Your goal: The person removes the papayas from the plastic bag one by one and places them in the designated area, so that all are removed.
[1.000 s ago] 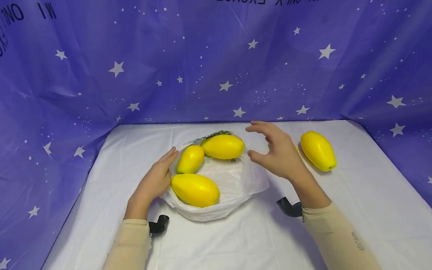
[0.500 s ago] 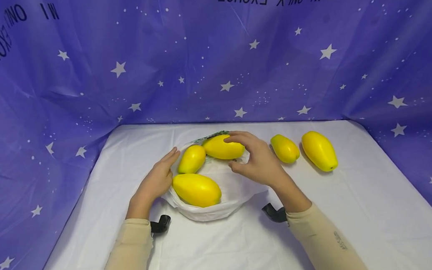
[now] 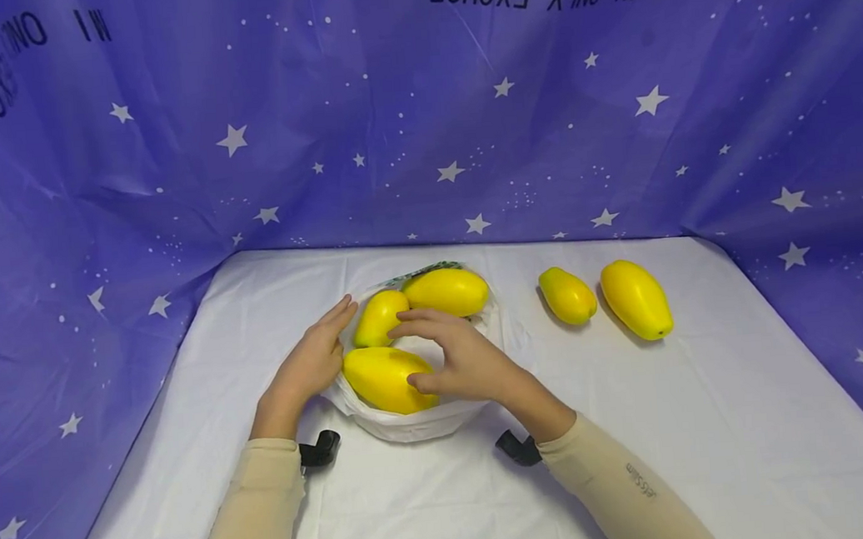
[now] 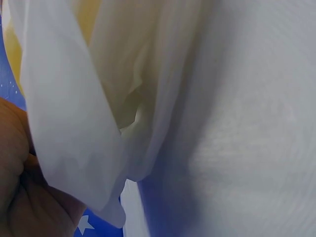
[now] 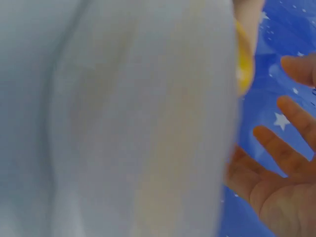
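A white plastic bag (image 3: 405, 428) lies spread open on the table, with three yellow papayas showing inside. The front papaya (image 3: 382, 380) is nearest the person, a smaller papaya (image 3: 376, 317) lies behind it, and the back papaya (image 3: 444, 293) sits by the far rim. My left hand (image 3: 310, 363) rests along the bag's left side, fingers straight; the left wrist view shows white plastic (image 4: 74, 123) in front of it. My right hand (image 3: 463, 357) hovers over the bag with thumb and fingers apart, overlapping the front papaya. In the right wrist view its fingers (image 5: 281, 145) are spread, holding nothing.
To the bag's right, a small papaya (image 3: 568, 297) and a larger papaya (image 3: 637, 300) lie side by side on the white-covered table (image 3: 727, 416). A purple curtain (image 3: 390, 114) with stars surrounds the table's back and sides. Black wrist mounts (image 3: 320, 449) stick out below the hands.
My right hand has moved left from beside the bag to above the front papaya, uncovering the small papaya on the right. The left hand and the papayas have stayed in place.
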`<state>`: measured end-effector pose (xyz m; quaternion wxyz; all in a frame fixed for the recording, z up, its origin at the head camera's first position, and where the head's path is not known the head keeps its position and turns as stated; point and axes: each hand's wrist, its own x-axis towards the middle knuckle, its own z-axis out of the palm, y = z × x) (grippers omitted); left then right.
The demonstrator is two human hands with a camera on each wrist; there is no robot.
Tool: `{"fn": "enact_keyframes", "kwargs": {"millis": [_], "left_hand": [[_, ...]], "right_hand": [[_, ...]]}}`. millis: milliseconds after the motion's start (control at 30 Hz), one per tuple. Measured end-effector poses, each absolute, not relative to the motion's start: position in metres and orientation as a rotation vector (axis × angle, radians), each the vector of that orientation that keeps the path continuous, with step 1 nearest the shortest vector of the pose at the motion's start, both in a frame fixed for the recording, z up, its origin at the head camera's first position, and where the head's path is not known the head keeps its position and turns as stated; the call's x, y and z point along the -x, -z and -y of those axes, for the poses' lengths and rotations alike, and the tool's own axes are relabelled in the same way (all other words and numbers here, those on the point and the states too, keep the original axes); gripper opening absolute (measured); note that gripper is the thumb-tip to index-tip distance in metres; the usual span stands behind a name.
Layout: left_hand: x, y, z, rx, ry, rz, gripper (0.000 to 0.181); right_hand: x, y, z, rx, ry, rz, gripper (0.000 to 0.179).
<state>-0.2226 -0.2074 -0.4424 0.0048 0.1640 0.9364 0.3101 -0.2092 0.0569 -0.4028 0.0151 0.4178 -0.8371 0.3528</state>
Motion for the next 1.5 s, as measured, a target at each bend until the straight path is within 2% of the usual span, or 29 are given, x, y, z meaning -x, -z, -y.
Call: {"fn": "enact_keyframes", "kwargs": {"millis": [333,633,1067,1500], "left_hand": [[0.223,0.443,0.208,-0.505,-0.962,-2.936,0.062],[0.223,0.443,0.208,-0.489,-0.949,-2.945,0.063],[0.221,0.444,0.207,-0.518,-0.951,-2.94,0.062],[0.222,0.445,0.207,-0.534,-0.947,-2.955,0.062]], "right_hand": [[0.205,0.422,-0.048,-1.447,-1.109,2.664,0.052],[0.204,0.429,-0.044,-1.455,-1.074,2.702,0.053],[0.197,0.43,-0.052,-1.359,-1.069,2.707,0.055],[0.194,0.413,-0.071,-1.198,-1.164,2.643,0.057]]}}
